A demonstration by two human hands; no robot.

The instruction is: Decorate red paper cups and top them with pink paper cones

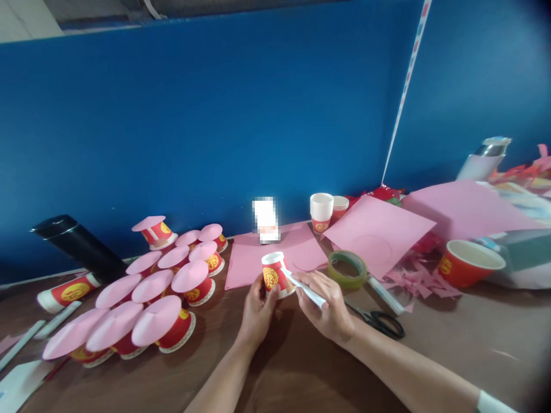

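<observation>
We've L hand (259, 310) wrapped round an upturned red cup (271, 276) over desk (318, 381), short of its back edge, R hand (328, 304) pinching a white stick (313, 295) against cup, w/ nested cups (321, 209) nr that edge

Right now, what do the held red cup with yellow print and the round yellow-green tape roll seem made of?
Red cup: likely smooth paper, given its white rim and printed wall. Tape roll: probably glossy plastic film, judging by its translucent look.

Craft wkshp (scissors (372, 322), tape (349, 280), ppr (379, 229))
</observation>
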